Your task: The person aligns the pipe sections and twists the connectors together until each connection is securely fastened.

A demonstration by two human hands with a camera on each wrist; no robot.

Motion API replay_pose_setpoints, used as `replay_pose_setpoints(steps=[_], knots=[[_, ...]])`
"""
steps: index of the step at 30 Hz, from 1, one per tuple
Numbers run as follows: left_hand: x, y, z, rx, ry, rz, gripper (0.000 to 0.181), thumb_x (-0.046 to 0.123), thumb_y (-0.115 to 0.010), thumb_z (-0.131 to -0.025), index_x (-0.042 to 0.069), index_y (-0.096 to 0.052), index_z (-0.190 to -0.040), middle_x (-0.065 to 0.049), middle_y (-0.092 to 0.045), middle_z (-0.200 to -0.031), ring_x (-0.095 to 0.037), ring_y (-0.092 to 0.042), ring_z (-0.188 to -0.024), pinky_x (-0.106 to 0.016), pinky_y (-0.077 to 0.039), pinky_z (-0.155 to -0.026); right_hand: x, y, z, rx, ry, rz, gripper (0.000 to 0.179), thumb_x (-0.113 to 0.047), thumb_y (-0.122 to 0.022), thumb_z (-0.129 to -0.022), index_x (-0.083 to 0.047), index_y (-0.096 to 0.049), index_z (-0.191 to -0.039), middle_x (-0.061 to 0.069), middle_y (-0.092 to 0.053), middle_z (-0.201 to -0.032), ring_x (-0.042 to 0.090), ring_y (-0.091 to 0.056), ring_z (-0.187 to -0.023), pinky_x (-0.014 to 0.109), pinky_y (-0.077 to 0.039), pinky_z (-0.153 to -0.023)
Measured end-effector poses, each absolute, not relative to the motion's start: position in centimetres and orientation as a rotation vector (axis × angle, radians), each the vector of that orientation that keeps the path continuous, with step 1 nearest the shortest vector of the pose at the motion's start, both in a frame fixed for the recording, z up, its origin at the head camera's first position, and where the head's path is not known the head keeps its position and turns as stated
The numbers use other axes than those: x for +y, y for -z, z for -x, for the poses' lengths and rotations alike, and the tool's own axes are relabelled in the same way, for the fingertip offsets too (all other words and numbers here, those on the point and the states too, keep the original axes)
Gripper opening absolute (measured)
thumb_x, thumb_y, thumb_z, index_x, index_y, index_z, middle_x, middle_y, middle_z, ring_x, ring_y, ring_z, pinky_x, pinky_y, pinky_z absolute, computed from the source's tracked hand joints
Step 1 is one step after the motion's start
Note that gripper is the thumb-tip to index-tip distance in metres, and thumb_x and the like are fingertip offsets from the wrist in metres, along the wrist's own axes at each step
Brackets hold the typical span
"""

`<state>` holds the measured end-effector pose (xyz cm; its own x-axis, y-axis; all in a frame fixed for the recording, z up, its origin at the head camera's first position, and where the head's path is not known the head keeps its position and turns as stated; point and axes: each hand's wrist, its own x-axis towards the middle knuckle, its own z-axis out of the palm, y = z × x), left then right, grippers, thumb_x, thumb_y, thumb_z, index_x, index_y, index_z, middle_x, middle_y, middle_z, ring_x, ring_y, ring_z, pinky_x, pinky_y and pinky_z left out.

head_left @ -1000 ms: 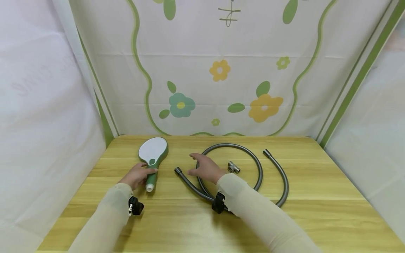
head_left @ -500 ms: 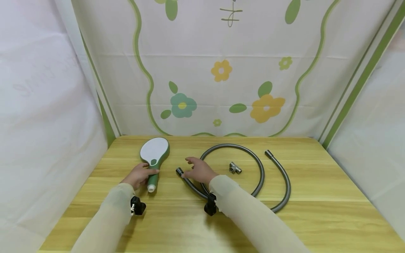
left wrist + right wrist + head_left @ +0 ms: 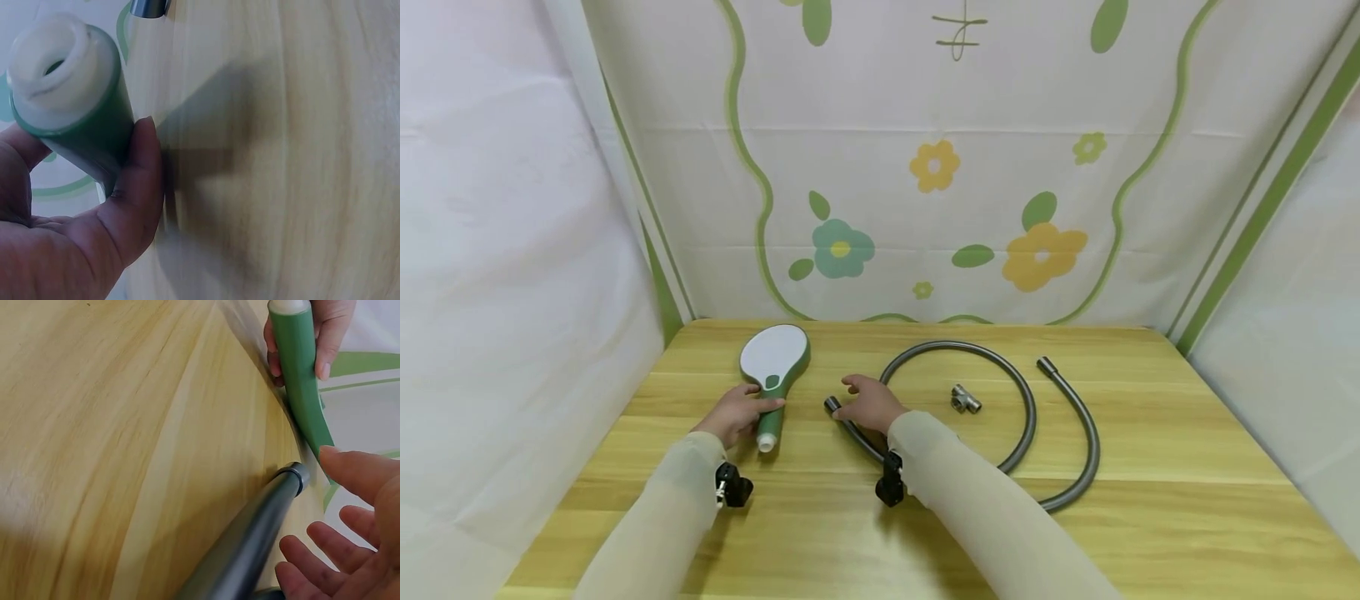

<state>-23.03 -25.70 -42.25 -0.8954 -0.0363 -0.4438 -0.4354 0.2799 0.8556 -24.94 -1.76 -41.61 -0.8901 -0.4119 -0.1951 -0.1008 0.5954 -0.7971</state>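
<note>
On the left of the table lies a green shower head (image 3: 775, 354) with a white face and a white threaded handle end (image 3: 53, 59). My left hand (image 3: 733, 414) grips its green handle, fingers on one side and thumb on the other. A grey shower hose (image 3: 1028, 400) lies coiled in the middle, its near end (image 3: 832, 405) pointing at the shower head. Close to that end, my right hand (image 3: 870, 403) hovers with fingers spread; the right wrist view shows a gap between the fingers (image 3: 334, 550) and the hose. The right sleeve covers part of the coil.
A small metal tee connector (image 3: 966, 398) lies inside the hose loop. The hose's other end (image 3: 1047, 367) lies to the right. Printed cloth walls (image 3: 880, 192) enclose the wooden table (image 3: 1180, 433) at the back and both sides.
My right hand has moved left and down to the near end of the hose. The left hand has stayed on the shower head's handle. The head view has shifted slightly.
</note>
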Motion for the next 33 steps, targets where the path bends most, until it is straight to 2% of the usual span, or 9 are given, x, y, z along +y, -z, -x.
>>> replay_pose_setpoints(steps=[7, 12, 17, 20, 23, 25, 27, 33], knots=[[-25.8, 42.4, 23.2, 2.206, -1.635, 0.434, 0.085, 0.024, -0.062, -0.096, -0.009, -0.006, -0.150, -0.034, -0.022, -0.149, -0.041, -0.034, -0.132, -0.053, -0.033, -0.109, -2.4, 42.3, 25.5, 2.490, 1.166, 0.386, 0.062, -0.018, -0.072, -0.088, -0.006, -0.046, -0.142, 0.017, -0.054, -0.134, 0.034, -0.052, -0.120, 0.047, -0.047, -0.094], [-25.9, 42.6, 23.3, 2.197, -1.651, 0.408, 0.084, 0.024, -0.062, -0.096, -0.010, -0.007, -0.150, -0.033, -0.027, -0.146, -0.035, -0.040, -0.123, -0.051, -0.035, -0.107, -3.0, 42.5, 25.7, 2.528, 1.120, 0.371, 0.061, -0.017, -0.073, -0.087, -0.005, -0.047, -0.140, 0.017, -0.058, -0.127, 0.032, -0.056, -0.114, 0.046, -0.049, -0.092], [-26.1, 42.8, 23.2, 2.197, -1.656, 0.390, 0.083, 0.025, -0.061, -0.096, -0.011, -0.009, -0.149, -0.029, -0.032, -0.141, -0.029, -0.044, -0.111, -0.044, -0.042, -0.097, -3.6, 43.3, 26.0, 2.576, 1.048, 0.362, 0.060, -0.018, -0.075, -0.085, -0.004, -0.050, -0.138, 0.014, -0.063, -0.117, 0.028, -0.061, -0.104, 0.042, -0.051, -0.088], [-26.2, 42.9, 23.1, 2.196, -1.656, 0.391, 0.082, 0.025, -0.061, -0.096, -0.010, -0.010, -0.149, -0.027, -0.034, -0.139, -0.027, -0.044, -0.107, -0.039, -0.042, -0.092, -3.9, 43.5, 26.1, 2.584, 1.035, 0.345, 0.059, -0.018, -0.075, -0.085, -0.004, -0.052, -0.137, 0.015, -0.064, -0.117, 0.027, -0.062, -0.104, 0.042, -0.051, -0.089], [-26.3, 42.9, 23.1, 2.171, -1.667, 0.407, 0.083, 0.025, -0.061, -0.097, -0.009, -0.008, -0.150, -0.028, -0.031, -0.142, -0.029, -0.043, -0.114, -0.044, -0.042, -0.099, -4.1, 43.4, 25.9, 2.573, 1.034, 0.328, 0.058, -0.019, -0.075, -0.085, -0.004, -0.052, -0.137, 0.015, -0.061, -0.125, 0.029, -0.060, -0.111, 0.043, -0.050, -0.092], [-26.3, 42.9, 23.1, 2.152, -1.676, 0.416, 0.084, 0.025, -0.060, -0.097, -0.008, -0.006, -0.151, -0.030, -0.028, -0.146, -0.033, -0.040, -0.123, -0.048, -0.037, -0.106, -4.3, 43.2, 25.8, 2.571, 1.015, 0.326, 0.057, -0.020, -0.074, -0.086, -0.004, -0.052, -0.137, 0.014, -0.059, -0.130, 0.030, -0.058, -0.114, 0.043, -0.049, -0.094], [-26.2, 42.9, 23.1, 2.137, -1.682, 0.424, 0.084, 0.025, -0.060, -0.097, -0.007, -0.005, -0.151, -0.030, -0.025, -0.148, -0.035, -0.037, -0.129, -0.051, -0.032, -0.110, -4.4, 43.2, 25.7, 2.585, 0.981, 0.327, 0.056, -0.021, -0.074, -0.086, -0.004, -0.054, -0.135, 0.013, -0.059, -0.130, 0.027, -0.059, -0.111, 0.041, -0.050, -0.091], [-26.1, 42.9, 23.3, 2.154, -1.682, 0.414, 0.078, 0.024, -0.060, -0.097, -0.010, -0.014, -0.149, -0.028, -0.034, -0.142, -0.030, -0.044, -0.117, -0.047, -0.039, -0.104, -4.9, 43.7, 26.1, 2.628, 0.899, 0.302, 0.051, -0.021, -0.075, -0.086, -0.006, -0.058, -0.132, 0.011, -0.063, -0.120, 0.022, -0.060, -0.096, 0.035, -0.052, -0.077]])
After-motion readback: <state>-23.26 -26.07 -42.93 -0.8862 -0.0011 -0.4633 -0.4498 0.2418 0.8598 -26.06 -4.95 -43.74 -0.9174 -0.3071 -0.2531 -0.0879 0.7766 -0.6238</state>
